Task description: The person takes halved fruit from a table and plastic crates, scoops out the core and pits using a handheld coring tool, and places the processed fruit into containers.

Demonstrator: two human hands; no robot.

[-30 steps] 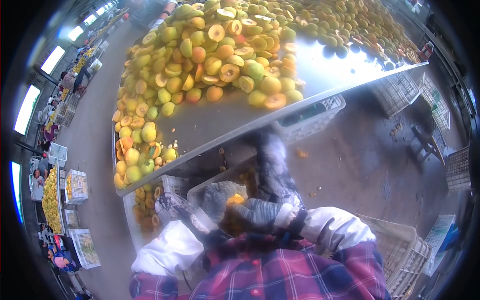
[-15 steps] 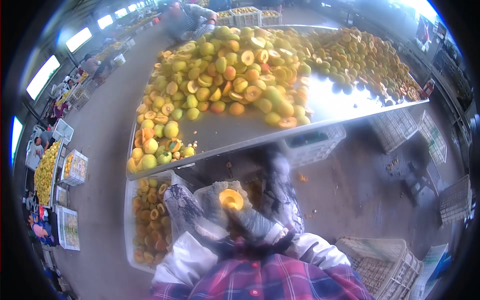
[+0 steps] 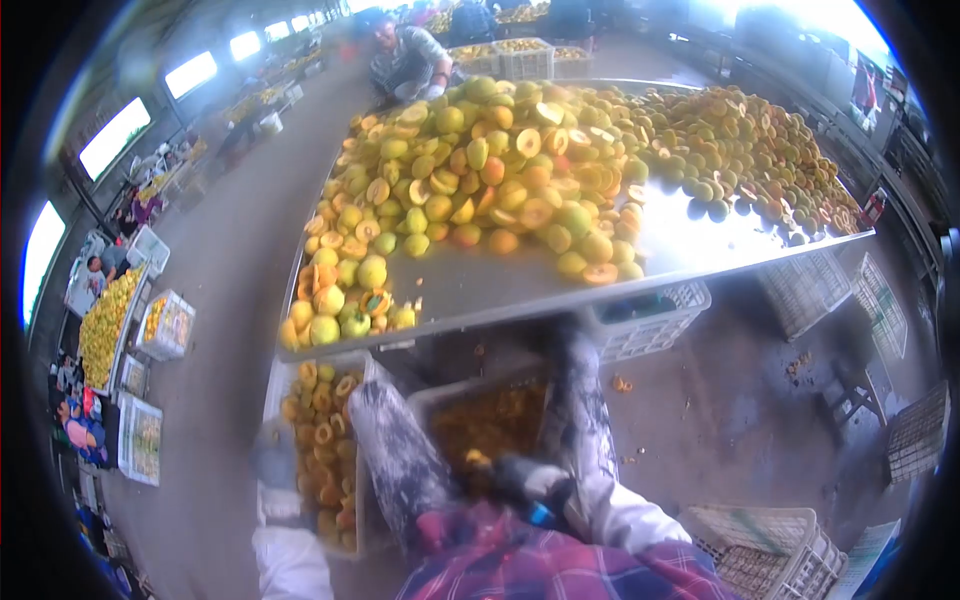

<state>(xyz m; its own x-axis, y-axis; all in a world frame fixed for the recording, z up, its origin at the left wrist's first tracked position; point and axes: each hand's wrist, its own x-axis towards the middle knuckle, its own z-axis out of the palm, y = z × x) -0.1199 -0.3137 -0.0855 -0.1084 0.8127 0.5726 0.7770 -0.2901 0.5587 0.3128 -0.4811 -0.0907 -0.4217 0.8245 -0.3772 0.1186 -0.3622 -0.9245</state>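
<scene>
My left hand (image 3: 275, 458), in a greyish glove, is smeared by motion at the left edge of the crate of fruit halves (image 3: 325, 440). Its fingers cannot be made out. Over my lap my right hand (image 3: 525, 478), dark-gloved and blurred, looks closed, with a small yellow-orange piece (image 3: 478, 458) at its fingertips. I cannot tell what that piece is. Between my knees sits a container (image 3: 425, 398) with brownish-orange contents. Whole and halved peach-like fruits (image 3: 500, 180) are heaped on the metal table (image 3: 470, 290) in front of me.
A white crate (image 3: 655, 322) stands under the table. More crates (image 3: 770, 545) and a small stool (image 3: 857, 400) are to the right. Across the table a person (image 3: 410, 60) crouches. People work beside another fruit-covered table (image 3: 108, 325) at far left.
My left hand has left my lap, where a yellow fruit half was held, and moved left to the crate. My right hand has shifted slightly. The view has tilted up and left.
</scene>
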